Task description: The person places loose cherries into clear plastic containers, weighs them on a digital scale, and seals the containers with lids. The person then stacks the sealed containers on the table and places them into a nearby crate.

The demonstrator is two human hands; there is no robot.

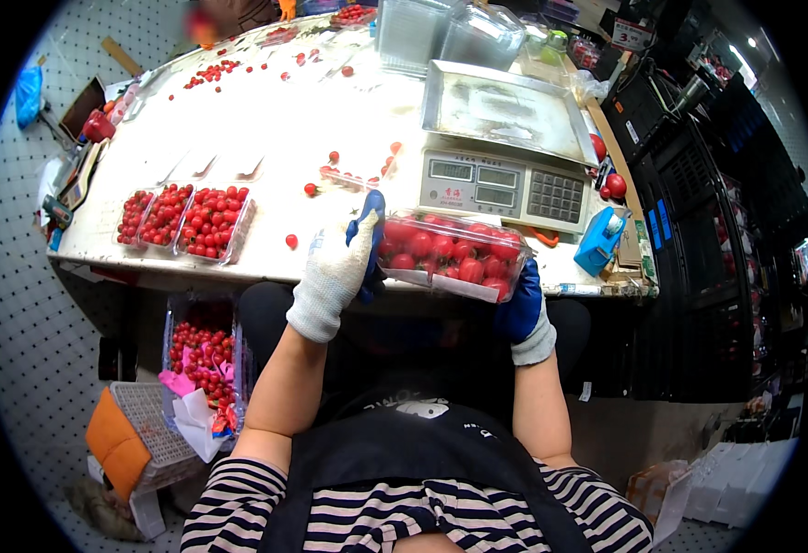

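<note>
A lidded clear plastic box of cherry tomatoes [438,250] is held between my hands at the table's front edge, slightly tilted. My left hand [345,259], in a white knit glove with blue coating, presses against its left end. At the lower right corner, my right hand [525,311] grips the box in a matching glove; some of its fingers are hidden underneath. Right behind the box stands a digital scale [504,190] with a stained metal pan [507,110]. A single tomato [292,241] lies left of my left hand.
Several open tomato punnets [213,225] stand on the left of the white table [258,145]. Stacked clear containers [445,34] rise behind the scale. A blue tape dispenser [601,242] sits at the right edge. Below the table is a tomato-filled crate [200,352]. Another person [238,14] is across the table.
</note>
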